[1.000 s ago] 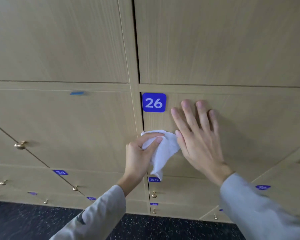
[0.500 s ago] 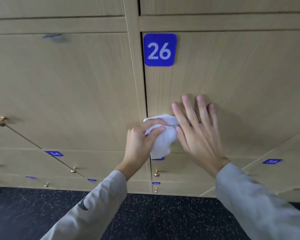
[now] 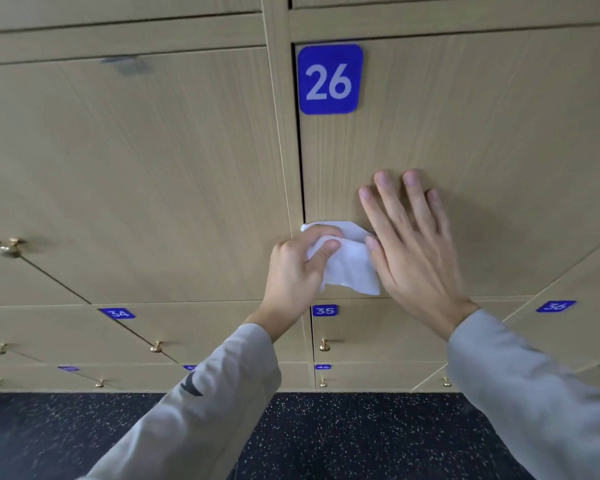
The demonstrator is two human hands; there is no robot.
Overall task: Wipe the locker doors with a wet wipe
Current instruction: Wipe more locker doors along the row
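Note:
A light wooden locker door (image 3: 482, 140) with a blue tag reading 26 (image 3: 329, 79) fills the upper right. My left hand (image 3: 297, 271) grips a crumpled white wet wipe (image 3: 347, 261) against the door's lower left corner, beside the dark gap at its hinge edge. My right hand (image 3: 413, 247) lies flat on the same door with straight, spread fingers, its thumb side touching the wipe. Part of the wipe is hidden behind both hands.
The neighbouring door (image 3: 136, 174) on the left carries a brass knob (image 3: 9, 247) and a blurred dark mark near its top. Below are smaller doors tagged 34 (image 3: 118, 312), 35 (image 3: 324, 310) and 36 (image 3: 555, 305), each with small brass knobs. A dark speckled floor (image 3: 326, 438) runs along the bottom.
The hands and wipe have slid down door 26, from just under the tag to its lower edge. The view has tilted downward and then steadied.

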